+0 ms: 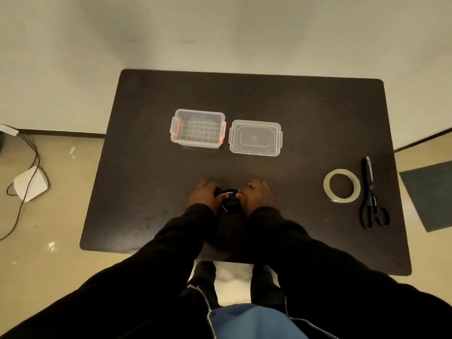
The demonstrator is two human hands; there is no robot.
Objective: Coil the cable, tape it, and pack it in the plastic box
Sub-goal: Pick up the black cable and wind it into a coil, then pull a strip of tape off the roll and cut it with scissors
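Observation:
A small black coiled cable (230, 201) sits between my two hands near the front middle of the dark table (146, 192). My left hand (206, 195) grips its left side and my right hand (256, 195) grips its right side; much of the coil is hidden by fingers. The clear plastic box (197, 128) with orange latches stands open further back, and its clear lid (255, 138) lies flat just right of it. A roll of clear tape (341, 185) lies at the right of the table.
Black scissors (371, 196) lie shut beside the tape, near the table's right edge. On the floor to the left are a white device (30, 183) and trailing wires. A dark mat (433, 194) lies on the floor at the right.

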